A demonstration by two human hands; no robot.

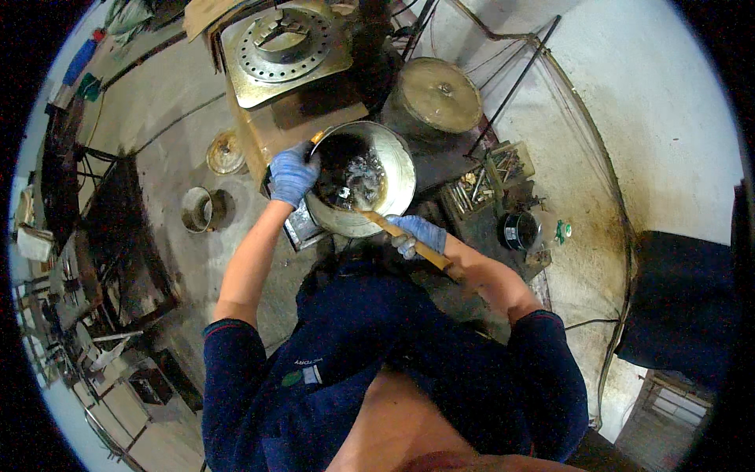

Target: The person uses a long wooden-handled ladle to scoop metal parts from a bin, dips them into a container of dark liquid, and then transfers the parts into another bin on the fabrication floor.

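Around the bucket (401, 164), clockwise: lidded drum (440, 93) between one and two o'clock; tray (474, 209) of loose metal parts at three; black tin (515, 230) near four; open can (197, 209) on the grey floor (173, 118) near nine; perforated round fixture (285, 49) on a squarish plate at eleven. In the way: left grip (292, 175), blue-gloved, clamped on the rim at nine o'clock, hiding part of it. Materials: worn metal fixture; flat, round, stained drum lid; flat wooden stick (383, 223), crossing the rim near five, right grip (417, 236) clamped on it. Bucket: directly at twelve o'clock of the dark shirt (354, 303), round-mouthed, pale-walled, dark and glossy inside.
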